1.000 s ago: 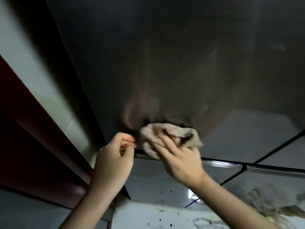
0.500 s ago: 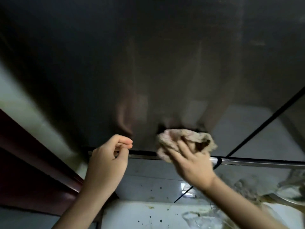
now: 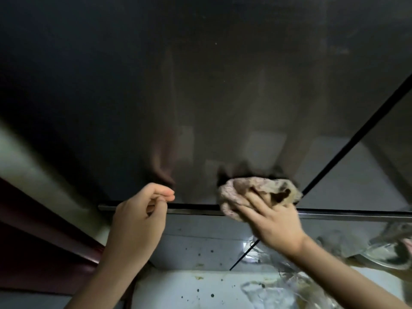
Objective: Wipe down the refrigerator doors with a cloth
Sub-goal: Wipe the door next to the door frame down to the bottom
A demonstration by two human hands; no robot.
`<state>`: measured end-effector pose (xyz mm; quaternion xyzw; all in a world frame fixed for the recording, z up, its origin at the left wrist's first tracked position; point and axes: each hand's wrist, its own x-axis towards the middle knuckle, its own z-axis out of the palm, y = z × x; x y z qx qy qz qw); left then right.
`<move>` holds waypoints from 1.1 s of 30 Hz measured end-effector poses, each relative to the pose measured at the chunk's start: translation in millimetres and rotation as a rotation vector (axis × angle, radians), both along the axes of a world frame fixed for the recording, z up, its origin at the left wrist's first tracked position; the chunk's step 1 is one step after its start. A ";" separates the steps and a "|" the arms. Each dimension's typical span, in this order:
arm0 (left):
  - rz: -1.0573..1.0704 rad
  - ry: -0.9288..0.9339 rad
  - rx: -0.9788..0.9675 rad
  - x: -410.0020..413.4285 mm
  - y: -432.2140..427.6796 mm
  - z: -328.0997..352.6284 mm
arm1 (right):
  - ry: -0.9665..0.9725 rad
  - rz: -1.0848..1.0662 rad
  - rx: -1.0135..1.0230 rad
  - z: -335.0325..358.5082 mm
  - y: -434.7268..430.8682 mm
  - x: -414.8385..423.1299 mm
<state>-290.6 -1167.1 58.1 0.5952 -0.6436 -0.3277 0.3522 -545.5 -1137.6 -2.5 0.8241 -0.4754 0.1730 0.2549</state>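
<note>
1. Black and glossy, the refrigerator door (image 3: pixel 200 85) fills the upper part of the view. Its bottom edge runs straight across, with a silver metal strip (image 3: pixel 347 214) just beneath it.
2. The cloth (image 3: pixel 236 192), pinkish and wadded, sits against that bottom edge and overlaps the strip. It lies just left of the black seam (image 3: pixel 356 139) that slants up to the right between the doors.
3. The right hand (image 3: pixel 272 221) lies over the cloth with fingers stretched and spread, pressing it to the door. I cannot tell where the thumb sits.
4. The left hand (image 3: pixel 138 219) hangs near the same edge, well left of the cloth. Its fingers are loosely curled, the thumb and forefinger tips are close, and it holds nothing.
5. Dark door surface stretches wide above the cloth and across to the door's left edge.
6. A pale wall (image 3: pixel 33 163) and a dark red panel (image 3: pixel 33 241) border that left edge. Below the strip are a grey lower panel (image 3: pixel 200 241) and a white speckled floor (image 3: pixel 178 286).
</note>
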 end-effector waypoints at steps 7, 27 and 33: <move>-0.006 -0.081 0.007 -11.4 4.7 -4.2 | 0.049 0.071 0.010 -3.9 -25.8 46.3; 0.011 0.005 -0.035 -39.3 20.7 7.3 | 0.106 0.030 -0.116 6.7 -2.9 -29.1; -0.017 0.038 -0.116 -49.9 26.2 10.7 | 0.148 -0.053 -0.106 22.6 12.5 -54.5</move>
